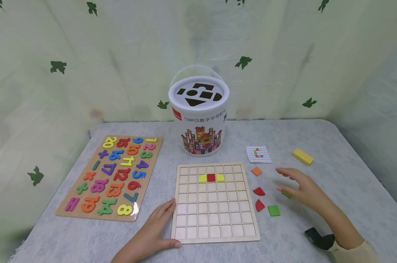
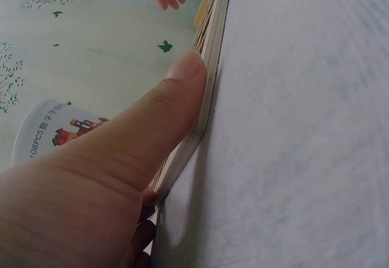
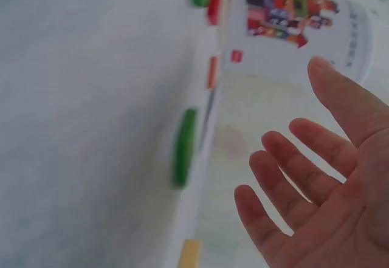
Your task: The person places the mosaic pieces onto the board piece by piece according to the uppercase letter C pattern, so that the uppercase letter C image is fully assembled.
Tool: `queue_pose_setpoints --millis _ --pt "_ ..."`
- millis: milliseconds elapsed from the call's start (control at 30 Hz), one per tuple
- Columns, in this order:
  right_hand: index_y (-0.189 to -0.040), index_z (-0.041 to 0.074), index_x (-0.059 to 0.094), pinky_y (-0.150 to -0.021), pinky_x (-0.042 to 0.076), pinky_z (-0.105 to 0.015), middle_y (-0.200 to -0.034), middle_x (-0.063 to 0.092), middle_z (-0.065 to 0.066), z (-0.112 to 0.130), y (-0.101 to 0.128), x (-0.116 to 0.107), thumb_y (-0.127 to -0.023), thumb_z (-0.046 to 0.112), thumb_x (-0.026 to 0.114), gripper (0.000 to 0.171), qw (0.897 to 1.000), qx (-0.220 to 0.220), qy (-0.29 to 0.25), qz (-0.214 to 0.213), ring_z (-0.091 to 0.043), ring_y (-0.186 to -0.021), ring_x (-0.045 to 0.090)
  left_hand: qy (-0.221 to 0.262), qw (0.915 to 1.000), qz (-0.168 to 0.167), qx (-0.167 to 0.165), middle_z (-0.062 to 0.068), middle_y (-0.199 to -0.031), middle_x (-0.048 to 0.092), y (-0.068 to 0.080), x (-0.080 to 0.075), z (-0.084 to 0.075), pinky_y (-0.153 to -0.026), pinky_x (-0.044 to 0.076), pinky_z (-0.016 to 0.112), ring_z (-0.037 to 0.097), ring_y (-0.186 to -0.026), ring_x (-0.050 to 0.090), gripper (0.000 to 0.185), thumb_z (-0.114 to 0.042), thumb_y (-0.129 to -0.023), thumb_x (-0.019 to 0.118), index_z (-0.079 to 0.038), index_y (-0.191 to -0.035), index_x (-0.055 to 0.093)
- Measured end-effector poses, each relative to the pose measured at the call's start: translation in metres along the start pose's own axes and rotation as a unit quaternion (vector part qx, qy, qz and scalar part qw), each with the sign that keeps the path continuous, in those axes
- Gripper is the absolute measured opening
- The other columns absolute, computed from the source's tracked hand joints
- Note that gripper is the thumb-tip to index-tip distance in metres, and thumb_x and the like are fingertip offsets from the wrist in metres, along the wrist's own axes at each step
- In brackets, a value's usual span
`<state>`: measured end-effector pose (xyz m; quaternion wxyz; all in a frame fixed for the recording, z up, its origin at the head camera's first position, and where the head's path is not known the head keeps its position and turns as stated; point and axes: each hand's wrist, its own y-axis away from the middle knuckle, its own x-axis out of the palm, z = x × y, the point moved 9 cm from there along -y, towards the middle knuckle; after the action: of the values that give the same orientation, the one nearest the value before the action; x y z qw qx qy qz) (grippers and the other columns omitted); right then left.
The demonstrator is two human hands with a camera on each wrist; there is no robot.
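The pale wooden board (image 1: 216,204), square and ruled by thin grooves into seven rows of seven cells, lies on the grey, mottled table (image 1: 87,241), directly to the right of the left hand's fingers. The left hand (image 1: 152,224) touches its left side with fingers straight and near together, while the thumb is spread away to the near left corner. On the board, beyond these fingers, are three flat pieces in one row: one red square piece (image 1: 211,178) between two yellow quarter-round pieces (image 1: 202,178). The right hand (image 1: 305,190) hangs above the table with its fingers slightly bent and spread, the thumb apart, and it holds nothing. Just left of its fingertips there are one orange square piece (image 1: 256,171) and two red fan-shaped pieces (image 1: 259,205). Of two green pieces, one green square piece (image 1: 274,210) is on the near side of the thumb, and the other green piece (image 1: 286,195) is partly hidden below the hand. Beyond the right fingers lie one white paper card (image 1: 259,154) with a printed grid and one smooth yellow oblong block (image 1: 303,156). One white, round tub (image 1: 201,117) with six holes in its lid stands farther beyond both hands' fingers.
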<state>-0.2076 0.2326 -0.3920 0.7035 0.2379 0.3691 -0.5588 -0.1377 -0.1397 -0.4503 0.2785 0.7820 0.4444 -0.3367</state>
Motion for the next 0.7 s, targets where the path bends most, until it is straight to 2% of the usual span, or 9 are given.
queue_pose_setpoints --millis 100,267,467,700 --pt "-0.125 0.0 0.048 -0.083 0.042 -0.052 -0.121 0.051 -0.019 -0.021 0.005 0.004 -0.078 0.023 0.071 0.057 0.999 0.031 0.005 0.014 -0.034 -0.106 0.047 0.001 1.0 0.002 -0.003 0.004 -0.148 0.015 0.0 0.001 0.0 -0.1 0.025 0.05 0.027 -0.132 0.015 0.106 -0.063 -0.063 0.065 -0.006 -0.142 0.024" --pt "-0.12 0.0 0.052 -0.083 0.044 -0.048 -0.115 0.054 -0.017 -0.043 0.011 0.011 -0.076 0.026 0.072 0.055 0.998 0.055 0.009 0.025 -0.032 -0.101 0.051 -0.005 0.9999 -0.008 0.005 0.005 -0.147 0.016 0.001 0.0 -0.001 -0.1 0.025 0.05 0.029 -0.131 0.016 0.106 -0.064 -0.063 0.064 -0.005 -0.142 0.025" --pt "-0.102 0.003 0.061 -0.076 0.046 -0.041 -0.099 0.056 -0.007 -0.047 0.013 0.011 -0.075 0.017 0.073 0.032 0.998 0.04 0.037 0.014 -0.025 -0.092 0.053 -0.004 0.9999 -0.01 0.008 0.005 -0.147 0.016 0.001 -0.001 -0.002 -0.1 0.025 0.051 0.03 -0.131 0.016 0.106 -0.064 -0.063 0.063 -0.004 -0.141 0.025" --pt "-0.106 0.002 0.06 -0.074 0.048 -0.038 -0.1 0.058 -0.007 -0.041 0.011 0.01 -0.078 0.011 0.07 0.03 0.998 0.043 0.029 0.018 -0.022 -0.09 0.053 -0.005 1.0 -0.005 0.001 0.004 -0.147 0.016 0.0 0.0 0.0 -0.101 0.025 0.049 0.027 -0.132 0.015 0.107 -0.064 -0.062 0.064 -0.005 -0.142 0.024"
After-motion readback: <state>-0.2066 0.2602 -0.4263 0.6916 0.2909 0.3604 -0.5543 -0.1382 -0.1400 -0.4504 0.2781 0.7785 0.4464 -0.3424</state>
